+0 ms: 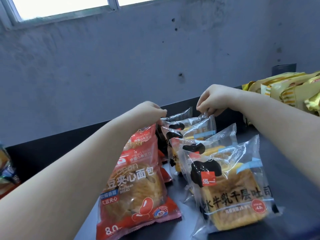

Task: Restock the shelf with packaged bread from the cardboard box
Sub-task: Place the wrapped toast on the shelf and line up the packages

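On the dark shelf top, the left hand pinches the far end of the clear-wrapped toast packets just beside the red bean-bread packets; the right hand pinches the farthest packet's top seam. Yellow foil packets lie far right.

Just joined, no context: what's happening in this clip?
A person is arranging packaged bread on a dark shelf. The left hand is at the back of the red bean bread packs, and the right hand pinches the top edge of a rear pack in the row of clear toast packs. Yellow packets are piled at far right. No cardboard box is in view.
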Demonstrator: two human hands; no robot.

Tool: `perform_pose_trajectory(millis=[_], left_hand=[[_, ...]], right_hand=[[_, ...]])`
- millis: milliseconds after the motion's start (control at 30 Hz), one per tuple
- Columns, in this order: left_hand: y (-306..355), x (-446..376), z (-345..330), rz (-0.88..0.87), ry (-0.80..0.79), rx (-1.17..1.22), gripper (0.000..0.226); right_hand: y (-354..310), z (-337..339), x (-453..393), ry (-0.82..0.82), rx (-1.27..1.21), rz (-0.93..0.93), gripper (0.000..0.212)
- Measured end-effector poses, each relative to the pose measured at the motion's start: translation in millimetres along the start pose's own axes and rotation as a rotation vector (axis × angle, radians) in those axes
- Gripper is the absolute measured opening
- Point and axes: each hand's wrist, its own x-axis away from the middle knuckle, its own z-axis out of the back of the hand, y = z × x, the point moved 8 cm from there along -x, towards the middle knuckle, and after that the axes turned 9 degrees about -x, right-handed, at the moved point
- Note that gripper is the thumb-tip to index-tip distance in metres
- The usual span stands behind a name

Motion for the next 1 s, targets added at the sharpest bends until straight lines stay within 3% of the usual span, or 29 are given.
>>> perform_pose_trajectory(millis=[133,267,400,733,1000], left_hand=[[-1.7,-7.9,21.7,0.035,0.098,-0.001,0.030],[-6.1,-16.4,10.3,0.087,0.048,-0.171,0.032],[-5.9,-19.4,-3.3,0.121,0.018,-0.269,0.052],[-2.4,-25.5,-3.2,0.191,0.085,-0.202,0.029],[5.7,-25.9,-7.8,0.168,0.058,-0.164,0.042]], right_hand=[[-18.1,5.2,-9.7,0.036,-0.010,0.085,0.011],[-20.8,-6.4,-22.1,-0.035,0.071,0.059,0.020],[-12.8,-18.7,-28.6,-0.102,0.087,-0.001,0.026],[1.4,-25.5,-43.9,-0.053,-0.049,-0.040,0.024],[10.2,-8.0,-44.2,0.001,-0.075,-0.063,0.021]])
